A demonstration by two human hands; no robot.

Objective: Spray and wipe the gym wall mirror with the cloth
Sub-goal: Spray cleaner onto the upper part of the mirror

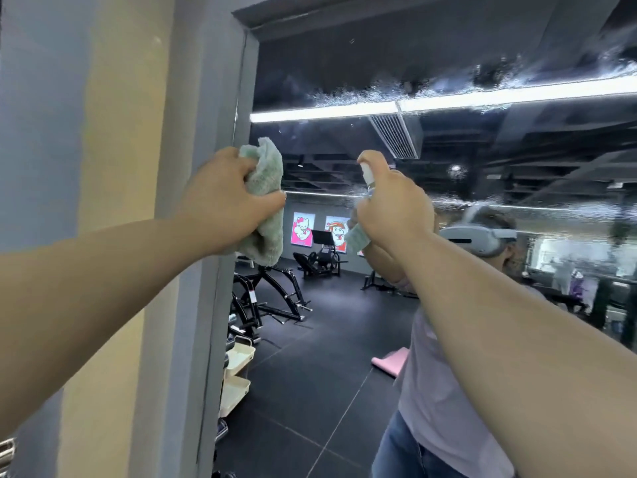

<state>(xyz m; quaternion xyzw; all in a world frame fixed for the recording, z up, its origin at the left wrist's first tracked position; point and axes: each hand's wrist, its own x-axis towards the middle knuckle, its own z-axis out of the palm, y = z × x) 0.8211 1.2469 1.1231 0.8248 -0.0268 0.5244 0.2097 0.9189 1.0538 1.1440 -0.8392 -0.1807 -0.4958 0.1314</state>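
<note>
The left hand (224, 201) holds the green cloth (265, 188) bunched in curled fingers (246, 169) at centre left, beside the grey frame (241, 98), likely ready to wipe. The right hand (393, 208) wraps the small spray bottle (368, 175), one finger on top, nozzle toward the glass. The mirror (344, 322) fills the right of the frame (droplets (448, 88) band its upper right) and reflects a dark-floored gym.
</note>
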